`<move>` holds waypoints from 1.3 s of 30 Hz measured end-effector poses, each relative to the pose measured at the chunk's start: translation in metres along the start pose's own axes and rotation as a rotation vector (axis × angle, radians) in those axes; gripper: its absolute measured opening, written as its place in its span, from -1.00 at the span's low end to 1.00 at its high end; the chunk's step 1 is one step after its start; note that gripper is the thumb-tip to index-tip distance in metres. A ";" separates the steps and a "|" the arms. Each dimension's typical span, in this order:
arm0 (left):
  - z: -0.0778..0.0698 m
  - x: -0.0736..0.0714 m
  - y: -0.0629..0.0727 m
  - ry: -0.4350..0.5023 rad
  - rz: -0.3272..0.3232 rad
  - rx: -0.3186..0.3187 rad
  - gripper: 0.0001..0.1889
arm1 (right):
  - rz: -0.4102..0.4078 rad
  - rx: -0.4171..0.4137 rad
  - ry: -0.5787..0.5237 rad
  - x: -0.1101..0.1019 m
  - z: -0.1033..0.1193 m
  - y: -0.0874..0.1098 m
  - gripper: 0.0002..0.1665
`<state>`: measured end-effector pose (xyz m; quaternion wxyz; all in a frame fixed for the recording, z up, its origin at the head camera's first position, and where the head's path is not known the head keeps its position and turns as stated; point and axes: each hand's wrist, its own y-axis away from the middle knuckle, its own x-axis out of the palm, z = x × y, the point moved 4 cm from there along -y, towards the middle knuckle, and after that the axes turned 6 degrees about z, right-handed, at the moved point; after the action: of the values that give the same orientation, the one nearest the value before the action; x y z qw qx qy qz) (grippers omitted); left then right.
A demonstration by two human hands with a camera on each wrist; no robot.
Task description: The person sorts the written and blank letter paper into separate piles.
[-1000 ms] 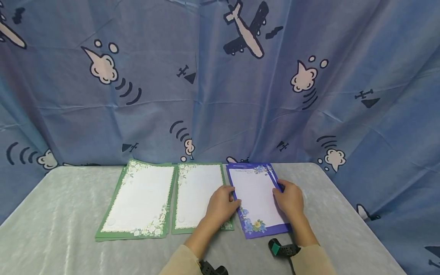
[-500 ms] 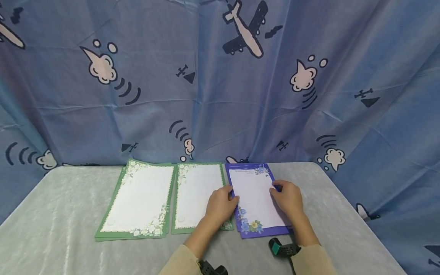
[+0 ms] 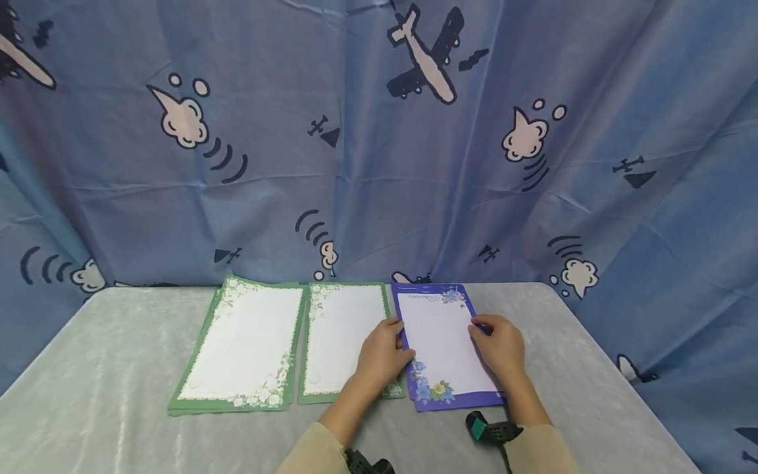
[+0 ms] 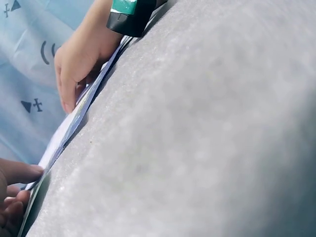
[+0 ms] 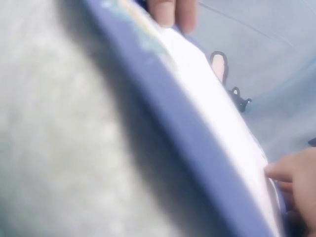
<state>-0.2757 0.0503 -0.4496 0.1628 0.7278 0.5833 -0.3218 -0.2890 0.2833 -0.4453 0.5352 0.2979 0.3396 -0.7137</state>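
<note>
A stack of purple-bordered writing paper (image 3: 441, 349) with blue flowers lies at the right of the head view, its sheets nearly in line. My left hand (image 3: 381, 355) grips its left edge, thumb and fingertips right at the border. Opposite, my right hand (image 3: 499, 342) pinches the right edge; in the right wrist view the thumb lies over the white sheet (image 5: 212, 113) and the other fingers curl beside the edge. In the left wrist view the paper (image 4: 69, 126) appears edge-on between both hands.
Left of the purple stack lies green-bordered paper (image 3: 337, 329), partly under my left forearm. Farther left is another green-bordered stack (image 3: 239, 342), its sheets slightly uneven. A pale grey cloth (image 3: 89, 368) covers the table, and a blue patterned curtain (image 3: 266, 131) hangs behind.
The purple sheets, fanned out at the upper right a second ago, now lie closely lined up. The top sheet has shifted slightly left; both hands have stayed at its edges.
</note>
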 end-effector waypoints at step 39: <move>0.068 -0.117 0.053 -0.035 -0.179 -0.136 -0.66 | -0.059 0.041 -0.049 0.006 -0.006 -0.001 -0.69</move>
<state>-0.2572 -0.0930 -0.4303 0.1924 0.6545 0.6634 -0.3074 -0.2907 0.2849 -0.4533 0.5160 0.2813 0.3205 -0.7429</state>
